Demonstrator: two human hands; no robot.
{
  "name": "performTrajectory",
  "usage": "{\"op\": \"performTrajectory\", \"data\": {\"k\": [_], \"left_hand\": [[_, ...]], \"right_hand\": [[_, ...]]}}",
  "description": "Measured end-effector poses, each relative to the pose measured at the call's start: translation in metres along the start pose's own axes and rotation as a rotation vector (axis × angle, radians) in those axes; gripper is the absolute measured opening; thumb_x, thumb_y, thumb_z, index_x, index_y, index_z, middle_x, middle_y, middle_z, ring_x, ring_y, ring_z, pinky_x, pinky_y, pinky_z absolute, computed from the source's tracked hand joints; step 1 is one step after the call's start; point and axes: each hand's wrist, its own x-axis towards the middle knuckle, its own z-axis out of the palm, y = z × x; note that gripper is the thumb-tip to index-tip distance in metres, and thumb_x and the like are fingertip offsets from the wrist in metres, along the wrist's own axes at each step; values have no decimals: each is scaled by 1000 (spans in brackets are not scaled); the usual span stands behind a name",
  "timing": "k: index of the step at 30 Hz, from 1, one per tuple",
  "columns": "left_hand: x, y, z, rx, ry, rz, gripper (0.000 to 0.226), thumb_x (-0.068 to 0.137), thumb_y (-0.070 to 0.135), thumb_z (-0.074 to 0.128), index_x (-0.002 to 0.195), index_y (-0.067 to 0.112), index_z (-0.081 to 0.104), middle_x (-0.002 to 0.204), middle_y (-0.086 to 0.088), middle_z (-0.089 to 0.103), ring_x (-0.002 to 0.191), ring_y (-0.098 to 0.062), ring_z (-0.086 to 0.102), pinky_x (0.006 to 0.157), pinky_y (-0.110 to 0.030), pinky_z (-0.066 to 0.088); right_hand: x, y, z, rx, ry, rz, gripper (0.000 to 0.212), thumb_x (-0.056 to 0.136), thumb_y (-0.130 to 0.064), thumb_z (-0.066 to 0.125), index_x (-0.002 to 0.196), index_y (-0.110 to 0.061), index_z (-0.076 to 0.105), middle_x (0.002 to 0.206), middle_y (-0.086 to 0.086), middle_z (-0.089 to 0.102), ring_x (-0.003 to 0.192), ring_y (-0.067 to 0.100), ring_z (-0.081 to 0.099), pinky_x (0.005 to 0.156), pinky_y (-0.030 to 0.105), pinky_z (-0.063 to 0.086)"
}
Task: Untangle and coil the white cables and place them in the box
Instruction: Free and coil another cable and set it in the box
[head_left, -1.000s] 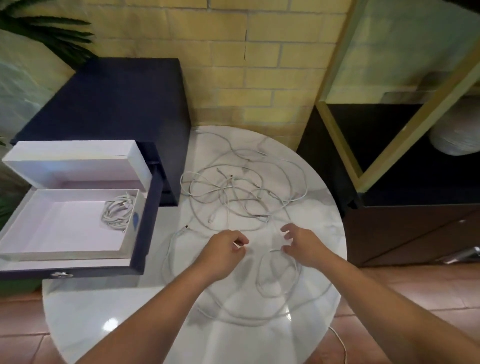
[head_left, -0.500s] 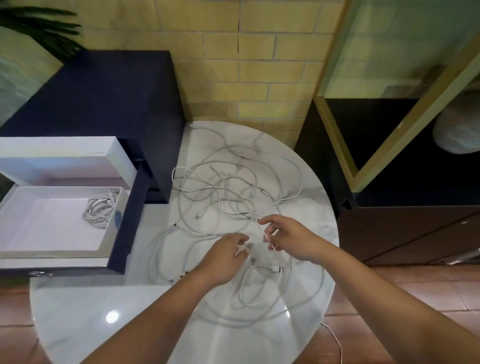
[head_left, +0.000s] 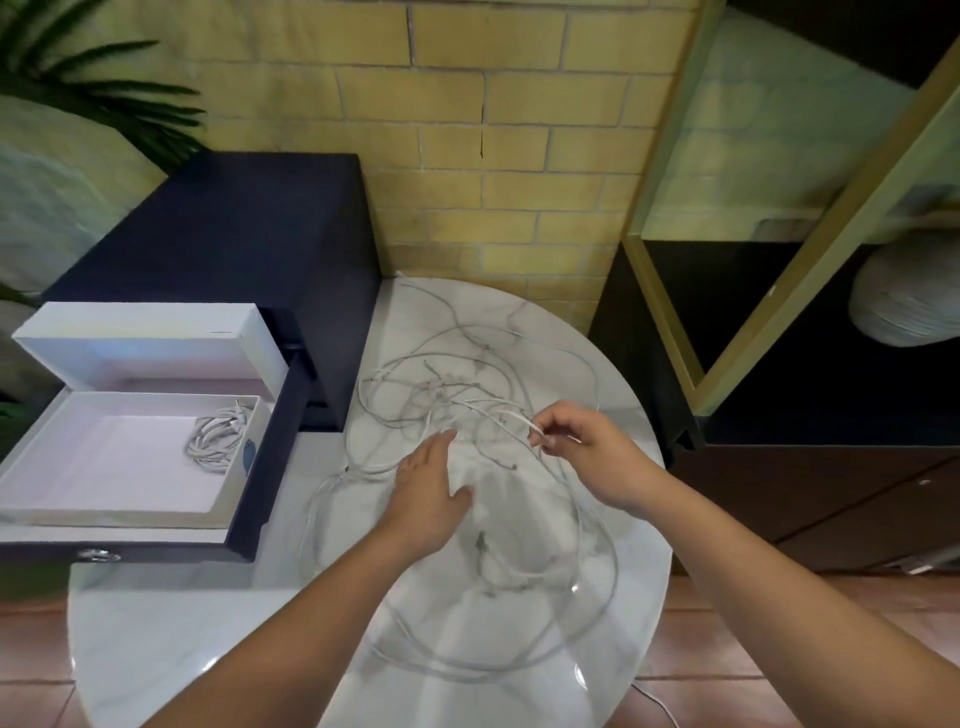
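Note:
A tangle of white cables spreads over the round marble table. My right hand pinches one white cable end between thumb and fingers, lifted slightly above the heap. With straight fingers, my left hand lies flat on the cables near the table's middle. An open white box in a dark case stands at the left, and one coiled white cable lies in its right corner.
A dark blue cabinet stands behind the box against the yellow brick wall. A black shelf unit with a gold frame borders the table on the right. One cable hangs off the table's front edge.
My right hand has risen and moved right, pulling a cable end out of the heap. My left hand has opened and moved forward to lie flat on the cables.

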Motion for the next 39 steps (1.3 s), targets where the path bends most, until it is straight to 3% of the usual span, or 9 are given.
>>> {"op": "performTrajectory", "data": {"k": [8, 12, 15, 17, 19, 25, 30, 33, 39], "left_hand": [[5, 7, -26, 5, 123, 28, 77, 89, 26, 64, 152, 24, 18, 155, 0, 27, 142, -23, 20, 116, -33, 16], [4, 5, -33, 8, 57, 68, 65, 88, 34, 66, 144, 32, 34, 143, 2, 41, 134, -21, 35, 112, -35, 29], [5, 6, -36, -57, 16, 73, 30, 89, 36, 64, 118, 29, 57, 119, 3, 57, 110, -16, 54, 95, -36, 47], [2, 14, -40, -5, 20, 122, 8, 94, 32, 58, 95, 25, 61, 92, 7, 63, 85, -15, 58, 78, -31, 49], [-1, 22, -47, -22, 67, 152, 17, 97, 27, 53, 81, 23, 57, 71, 10, 61, 73, -17, 58, 68, -30, 44], [-3, 61, -82, -450, 189, 145, 18, 100, 21, 47, 87, 14, 57, 83, 7, 69, 66, -1, 67, 60, -10, 43], [-3, 83, -105, -566, 214, 201, 16, 100, 22, 47, 91, 13, 57, 85, 7, 69, 70, -6, 69, 64, -20, 49], [-4, 89, -107, -601, 229, 197, 15, 100, 20, 48, 93, 11, 58, 85, 5, 70, 69, -8, 68, 60, -18, 51], [-7, 82, -104, -695, 246, 168, 13, 99, 22, 51, 96, 12, 58, 92, 3, 70, 76, -8, 70, 67, -23, 52]], "right_hand": [[-4, -49, -15, 182, 105, -209, 32, 91, 16, 44, 84, -9, 62, 94, 4, 60, 99, 20, 61, 87, 23, 51], [-7, -78, -19, 270, 110, -219, 19, 95, 6, 45, 103, 2, 63, 93, 9, 65, 86, 13, 66, 78, 25, 56], [-7, -90, -15, 316, 125, -235, 22, 96, 6, 46, 104, -5, 62, 90, 3, 63, 83, 11, 67, 75, 26, 58], [-5, -95, -12, 331, 140, -239, 22, 95, 6, 46, 103, -8, 62, 89, 2, 62, 82, 10, 67, 74, 27, 59], [-3, -97, -11, 337, 154, -231, 22, 95, 6, 47, 102, -10, 61, 90, 3, 62, 81, 10, 68, 73, 26, 58], [6, -83, -5, 303, 138, -53, 14, 95, 1, 50, 102, -8, 58, 97, 12, 62, 84, 15, 67, 77, 31, 57], [10, -72, 18, 62, -107, 85, 36, 89, -9, 62, 124, -17, 53, 117, 1, 60, 99, 25, 64, 82, 33, 54], [14, -70, 32, -22, -221, 43, 41, 87, -10, 64, 126, -20, 54, 113, -4, 61, 99, 19, 63, 81, 28, 52], [24, -71, 38, 88, -150, 75, 17, 96, -4, 50, 106, -5, 64, 83, 3, 67, 75, 9, 65, 70, 20, 52]]}}
